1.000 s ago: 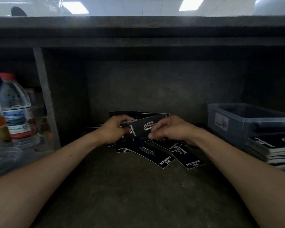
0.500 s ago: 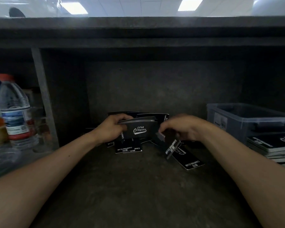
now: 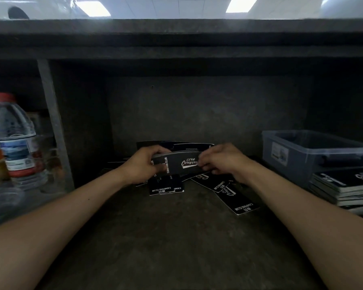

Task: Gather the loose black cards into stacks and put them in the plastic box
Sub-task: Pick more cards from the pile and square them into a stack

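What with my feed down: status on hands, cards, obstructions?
Left hand and right hand grip one card bundle. Loose cards on shelf. Path to plastic box looks clear.

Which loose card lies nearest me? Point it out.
The angled loose card farthest right; its Camping Club end reaches closer to you than the others.

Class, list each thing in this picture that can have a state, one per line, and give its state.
left hand: grips the held cards' left end.
right hand: holds their right end.
held cards: bundled, held above the shelf.
loose cards: scattered flat, overlapping.
plastic box: upright, no lid on.
card stack: piled outside the box.
water bottle: upright, capped.
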A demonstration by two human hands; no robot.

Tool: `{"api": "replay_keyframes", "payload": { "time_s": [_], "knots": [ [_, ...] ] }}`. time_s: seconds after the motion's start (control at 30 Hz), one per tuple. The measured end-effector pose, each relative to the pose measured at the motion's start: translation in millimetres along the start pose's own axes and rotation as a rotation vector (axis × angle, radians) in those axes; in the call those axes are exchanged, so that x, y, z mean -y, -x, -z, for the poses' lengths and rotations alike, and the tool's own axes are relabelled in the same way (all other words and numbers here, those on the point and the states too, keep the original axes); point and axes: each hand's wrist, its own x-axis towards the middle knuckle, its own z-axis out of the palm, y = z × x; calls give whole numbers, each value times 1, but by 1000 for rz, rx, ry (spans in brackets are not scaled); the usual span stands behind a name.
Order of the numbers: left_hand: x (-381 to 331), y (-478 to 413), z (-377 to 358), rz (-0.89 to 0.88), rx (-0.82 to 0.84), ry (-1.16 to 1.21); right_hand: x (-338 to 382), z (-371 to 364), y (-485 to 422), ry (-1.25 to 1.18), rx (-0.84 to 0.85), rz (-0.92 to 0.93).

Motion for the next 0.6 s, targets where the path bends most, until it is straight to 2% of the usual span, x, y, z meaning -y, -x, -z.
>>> {"api": "replay_keyframes", "payload": {
  "time_s": [0.07,0.17,0.3,0.37,0.43,0.47,0.6],
  "knots": [
    [2,-2,2,36,-4,48,0,9,2,346,-78,39],
    [4,-5,3,73,-26,70,2,8,11,575,65,-56],
    [3,-3,3,95,-11,83,2,6,3,489,5,-127],
    [2,-3,2,81,2,60,0,15,-2,312,-35,-204],
    [2,-3,2,67,-4,57,0,21,-1,148,-5,-285],
    [2,-3,1,65,-9,58,-1,21,1,166,19,-293],
    [1,-2,1,60,-15,46,-2,5,6,552,38,-159]
  ]
}}
